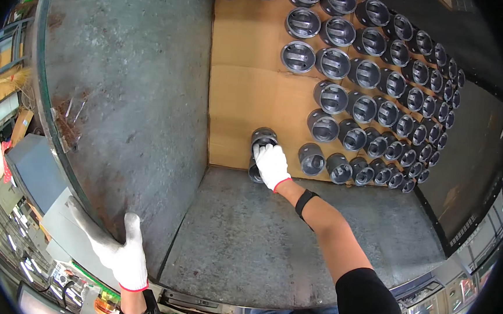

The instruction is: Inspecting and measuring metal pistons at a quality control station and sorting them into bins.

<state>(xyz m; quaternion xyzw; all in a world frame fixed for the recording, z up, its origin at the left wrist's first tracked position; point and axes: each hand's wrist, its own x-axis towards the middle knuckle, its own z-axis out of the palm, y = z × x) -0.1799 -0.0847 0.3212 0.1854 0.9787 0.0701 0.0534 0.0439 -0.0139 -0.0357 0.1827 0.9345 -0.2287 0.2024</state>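
My right hand, in a white knit glove with a red cuff, has its fingers curled into the open top of a dark grey metal piston near the front edge of the cardboard. A second piston stands close in front of it, partly covered by the hand. To their right, rows of similar pistons stand on the cardboard sheet, hollow ends up. My left hand, gloved alike, is spread over the left side near the table's rim, thumb and fingers apart, holding nothing.
Scuffed grey metal tabletop extends left of the cardboard and in front of it. A raised rim curves along the left edge. A dark panel borders the right side. Grey boxes and a straw broom lie beyond the left edge.
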